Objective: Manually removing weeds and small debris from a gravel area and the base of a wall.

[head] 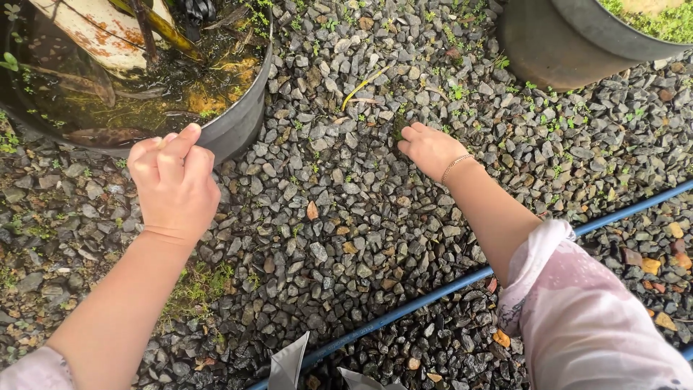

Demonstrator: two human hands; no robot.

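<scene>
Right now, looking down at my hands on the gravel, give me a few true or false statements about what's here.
1. The left hand rests by the rim of a water-filled pot. True.
2. The right hand holds a trowel. False: it reaches bare into a small weed in the gravel.
3. A blue hose crosses the gravel. True.
4. The right wrist is bare. False: it wears a thin bracelet.

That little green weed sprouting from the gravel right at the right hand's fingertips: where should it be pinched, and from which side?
Probably pinch the small weed low, at its base where it meets the gravel, coming from above with the right hand. It sits low between loose stones, so a side approach would likely catch only leaf tips. The stem itself is too small to make out.
</scene>
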